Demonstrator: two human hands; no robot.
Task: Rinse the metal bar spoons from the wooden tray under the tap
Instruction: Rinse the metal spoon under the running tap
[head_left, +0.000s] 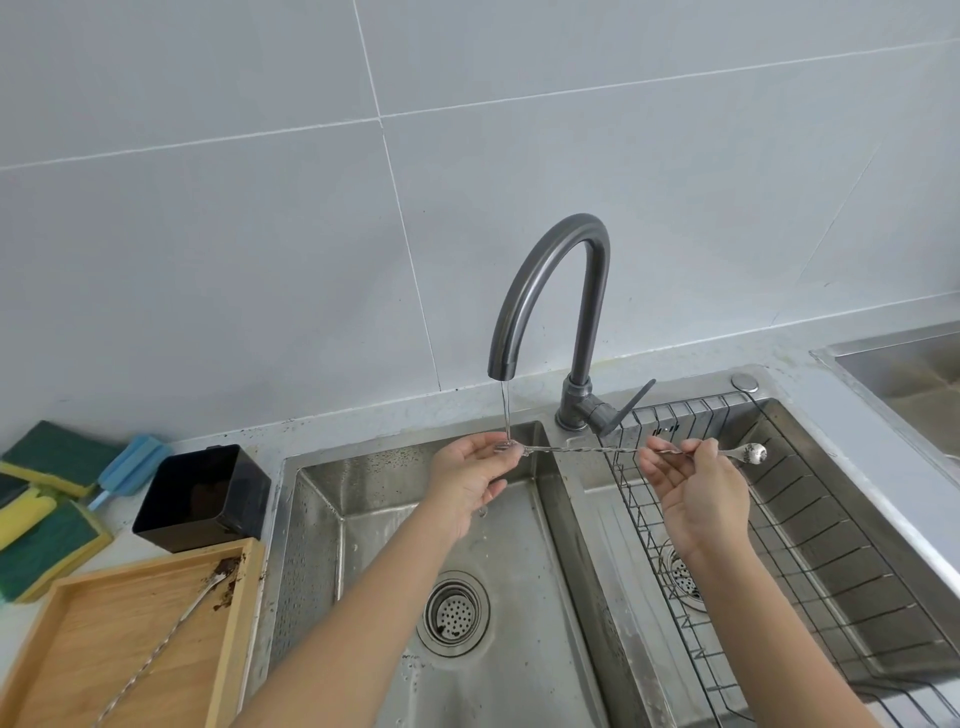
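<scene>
A long twisted metal bar spoon (587, 450) lies level between both hands over the sink. My left hand (470, 475) pinches its flat end right under the thin stream from the dark grey tap (550, 291). My right hand (693, 486) grips the stem near the bowl (753, 453), which sticks out to the right over the right basin. A second bar spoon (171, 631) lies slanted in the wooden tray (231, 623) at the lower left, its dirty end among dark brown crumbs.
The left basin (322, 519) has a round drain strainer; the right basin holds a wire rack (810, 551). A black square container (200, 496) stands beside the tray. Green-yellow sponges (47, 530) and a blue brush (130, 462) lie at the far left.
</scene>
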